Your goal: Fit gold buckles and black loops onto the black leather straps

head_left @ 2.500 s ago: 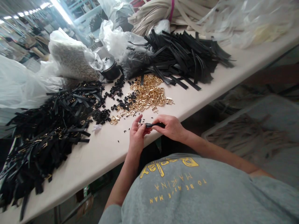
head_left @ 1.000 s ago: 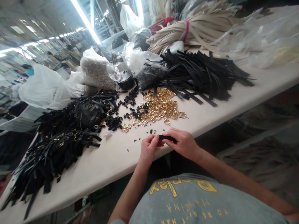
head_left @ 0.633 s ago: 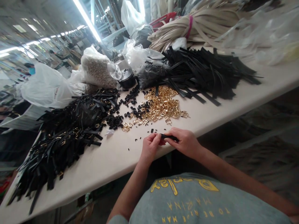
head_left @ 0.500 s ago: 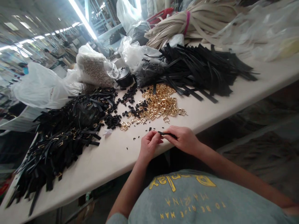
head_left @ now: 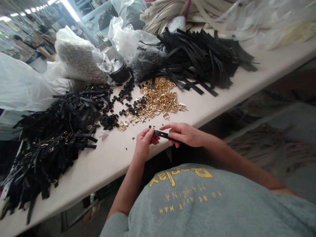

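Head view: left fingers [head_left: 148,133] and right fingers [head_left: 175,135] pinch one black strap [head_left: 158,133]

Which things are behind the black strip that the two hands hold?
Beyond the black strip, small black bits lie on the table, then gold buckles with black loops to their left. The right hand covers part of the strip; what it hides cannot be seen.

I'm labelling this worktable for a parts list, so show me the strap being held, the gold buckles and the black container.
Black strap [head_left: 165,135]: head view, middle of its exposed stretch.
Gold buckles [head_left: 160,99]: head view, middle of the pile.
Black container [head_left: 120,75]: head view, its dark side wall.
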Demonstrator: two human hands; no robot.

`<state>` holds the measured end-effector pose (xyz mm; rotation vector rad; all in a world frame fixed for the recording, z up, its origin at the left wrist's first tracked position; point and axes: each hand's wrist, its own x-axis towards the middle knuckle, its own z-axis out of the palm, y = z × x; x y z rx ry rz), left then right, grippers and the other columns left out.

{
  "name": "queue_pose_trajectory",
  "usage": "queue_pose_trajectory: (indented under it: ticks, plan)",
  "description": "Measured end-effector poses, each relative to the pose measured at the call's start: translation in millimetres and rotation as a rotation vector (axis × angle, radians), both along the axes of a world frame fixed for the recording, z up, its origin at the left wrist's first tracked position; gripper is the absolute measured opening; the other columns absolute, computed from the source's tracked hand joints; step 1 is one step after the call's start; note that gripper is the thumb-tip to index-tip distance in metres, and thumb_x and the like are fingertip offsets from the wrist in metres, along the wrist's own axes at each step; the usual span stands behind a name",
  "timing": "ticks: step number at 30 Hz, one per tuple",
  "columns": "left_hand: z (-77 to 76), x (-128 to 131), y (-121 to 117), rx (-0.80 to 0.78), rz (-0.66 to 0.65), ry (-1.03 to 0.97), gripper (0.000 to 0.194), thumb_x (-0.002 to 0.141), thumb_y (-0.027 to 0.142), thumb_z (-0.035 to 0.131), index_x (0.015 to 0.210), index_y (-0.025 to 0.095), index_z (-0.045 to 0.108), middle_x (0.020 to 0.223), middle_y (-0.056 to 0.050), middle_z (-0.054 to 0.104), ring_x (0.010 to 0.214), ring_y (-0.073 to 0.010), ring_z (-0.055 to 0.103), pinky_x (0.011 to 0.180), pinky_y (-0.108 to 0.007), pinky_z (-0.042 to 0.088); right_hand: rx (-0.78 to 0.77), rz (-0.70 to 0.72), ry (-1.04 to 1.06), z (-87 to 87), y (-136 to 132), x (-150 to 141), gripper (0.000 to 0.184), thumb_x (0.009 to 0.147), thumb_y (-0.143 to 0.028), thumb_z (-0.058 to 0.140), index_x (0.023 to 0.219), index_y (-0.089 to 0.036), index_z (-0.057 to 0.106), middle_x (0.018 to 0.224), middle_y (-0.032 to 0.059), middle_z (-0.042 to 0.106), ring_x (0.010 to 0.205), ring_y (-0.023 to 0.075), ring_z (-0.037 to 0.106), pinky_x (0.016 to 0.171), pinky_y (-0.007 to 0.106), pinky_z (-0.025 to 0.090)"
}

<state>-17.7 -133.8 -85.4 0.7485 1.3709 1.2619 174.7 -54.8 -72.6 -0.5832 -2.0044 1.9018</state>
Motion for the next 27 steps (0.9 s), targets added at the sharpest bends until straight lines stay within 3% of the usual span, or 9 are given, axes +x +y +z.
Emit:
queue_pose_trajectory:
  ticks: [6,27]
  plan:
    - [-0.4,-2,-3,-0.022,0.006,-0.062,0.033,0.076,0.046,0.070,0.073,0.014,0.062,0.062,-0.003,0.067,0.047,-0.0091,0.057,0.048,-0.019,0.045,0.010,-0.144,-0.037,3.0,-4,0,0.037,0.097,-0.027,0.043,0.132,-0.015,0.050,0.066,-0.0036,0.060,0.041,0.0043,0.046,0.039,0.017,0.037]
    - [1.5,-2,-13,-0.043,0.013,-0.095,0.036,0.071,0.048,0.073,0.070,0.014,0.061,0.060,-0.003,0.067,0.047,-0.0090,0.057,0.049,-0.019,0.046,0.046,-0.182,-0.069,8.3,-11,-2,0.036,0.097,-0.022,0.040,0.129,-0.014,0.053,0.065,-0.0031,0.058,0.041,0.0047,0.045,0.038,0.018,0.036]
